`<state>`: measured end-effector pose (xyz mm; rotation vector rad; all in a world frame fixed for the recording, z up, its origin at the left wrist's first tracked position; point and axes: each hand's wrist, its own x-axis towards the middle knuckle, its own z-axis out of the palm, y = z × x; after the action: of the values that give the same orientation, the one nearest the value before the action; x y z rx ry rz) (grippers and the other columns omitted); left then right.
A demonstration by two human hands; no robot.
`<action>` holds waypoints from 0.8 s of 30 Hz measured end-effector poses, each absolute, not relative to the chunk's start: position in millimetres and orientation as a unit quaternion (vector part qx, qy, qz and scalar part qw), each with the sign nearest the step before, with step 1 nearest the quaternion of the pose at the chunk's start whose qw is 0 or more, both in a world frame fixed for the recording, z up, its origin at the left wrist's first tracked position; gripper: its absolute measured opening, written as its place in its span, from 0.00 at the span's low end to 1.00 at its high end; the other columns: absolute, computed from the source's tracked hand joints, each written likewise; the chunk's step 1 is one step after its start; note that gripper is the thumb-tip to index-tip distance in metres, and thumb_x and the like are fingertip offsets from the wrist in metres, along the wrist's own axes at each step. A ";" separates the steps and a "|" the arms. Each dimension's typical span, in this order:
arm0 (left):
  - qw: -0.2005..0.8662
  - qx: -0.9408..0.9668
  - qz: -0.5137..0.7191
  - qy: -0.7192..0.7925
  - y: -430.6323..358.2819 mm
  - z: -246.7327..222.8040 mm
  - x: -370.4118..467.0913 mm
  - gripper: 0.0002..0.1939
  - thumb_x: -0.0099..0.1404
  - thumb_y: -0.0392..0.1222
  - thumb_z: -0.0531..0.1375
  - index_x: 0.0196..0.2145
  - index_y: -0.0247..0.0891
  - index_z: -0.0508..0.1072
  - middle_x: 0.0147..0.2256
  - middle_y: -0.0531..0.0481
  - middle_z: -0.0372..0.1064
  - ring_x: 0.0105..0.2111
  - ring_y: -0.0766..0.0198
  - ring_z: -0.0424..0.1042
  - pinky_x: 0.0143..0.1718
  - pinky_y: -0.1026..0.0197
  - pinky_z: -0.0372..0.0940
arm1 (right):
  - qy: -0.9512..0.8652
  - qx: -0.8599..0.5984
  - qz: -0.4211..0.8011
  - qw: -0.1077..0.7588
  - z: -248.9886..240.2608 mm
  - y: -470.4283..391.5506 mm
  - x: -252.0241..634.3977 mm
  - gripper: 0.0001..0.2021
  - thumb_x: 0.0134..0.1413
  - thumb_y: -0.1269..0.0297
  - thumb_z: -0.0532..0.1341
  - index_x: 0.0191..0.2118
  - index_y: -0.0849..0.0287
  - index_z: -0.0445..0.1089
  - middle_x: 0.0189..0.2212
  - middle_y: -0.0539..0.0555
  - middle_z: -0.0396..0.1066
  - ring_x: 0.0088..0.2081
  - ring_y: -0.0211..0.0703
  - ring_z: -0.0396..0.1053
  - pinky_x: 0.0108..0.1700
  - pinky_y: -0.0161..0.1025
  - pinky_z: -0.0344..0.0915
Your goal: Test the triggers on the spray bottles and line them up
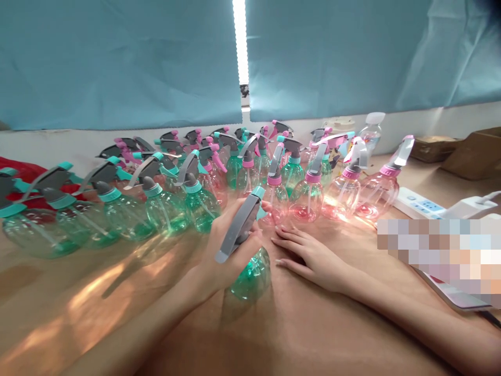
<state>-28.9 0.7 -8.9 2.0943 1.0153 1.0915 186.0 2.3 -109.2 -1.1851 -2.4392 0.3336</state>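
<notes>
A green spray bottle (250, 277) with a grey and teal trigger head stands at the middle of the table. My left hand (230, 245) is wrapped round its neck, just under the grey lever. To its right my right hand (313, 256) lies flat on the table with fingers spread, holding nothing. Behind the hands stand several more spray bottles: green ones (164, 211) with teal collars on the left, and pink ones (307, 198) with pink collars on the right. The fingertips of my right hand are near the front pink bottles.
A white power strip (418, 203) with a plug lies at the right, above a device whose screen is blurred out. Brown boxes (473, 156) and a clear bottle (370, 133) stand at the back right. Red cloth (23, 172) shows at far left. A light strip hangs behind.
</notes>
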 end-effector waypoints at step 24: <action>0.294 0.777 0.408 0.379 0.1 -6.7 -27.4 0.10 0.59 0.35 0.53 0.40 0.42 0.67 0.29 0.54 0.62 0.24 0.66 0.62 0.26 0.62 0.59 | -0.873 -0.419 0.115 0.221 -114.4 3.4 186.5 0.26 0.63 0.50 0.53 0.60 0.61 0.65 0.60 0.62 0.62 0.63 0.57 0.56 0.62 0.59 0.55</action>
<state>-27.4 0.1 -6.7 2.0683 1.0103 1.0857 186.5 3.4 -114.4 -1.1575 -2.4140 0.3179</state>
